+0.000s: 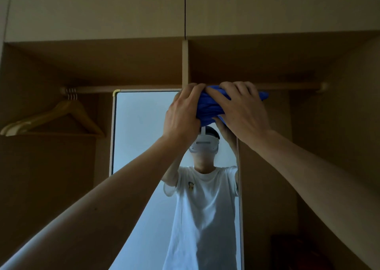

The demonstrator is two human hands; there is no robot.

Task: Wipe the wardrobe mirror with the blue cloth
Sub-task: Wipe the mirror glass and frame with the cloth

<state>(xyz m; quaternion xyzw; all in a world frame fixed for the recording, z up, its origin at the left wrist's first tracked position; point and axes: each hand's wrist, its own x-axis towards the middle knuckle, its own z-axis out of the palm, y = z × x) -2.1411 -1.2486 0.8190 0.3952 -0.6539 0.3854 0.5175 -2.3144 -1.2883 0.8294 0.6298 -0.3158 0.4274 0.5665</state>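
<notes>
I'm seeing both arms reaching up. Left grip (pixel 183 113) is clutching the bunched blue cloth (pixel 207 107) from its left side. Right grip (pixel 240 109) is wrapping over it, thumb underneath. Cloth is sitting against the top right corner of the mirror (pixel 144 138), just below the rail (pixel 287 86). Wooden hangers (pixel 61 115) are hanging far left.
</notes>
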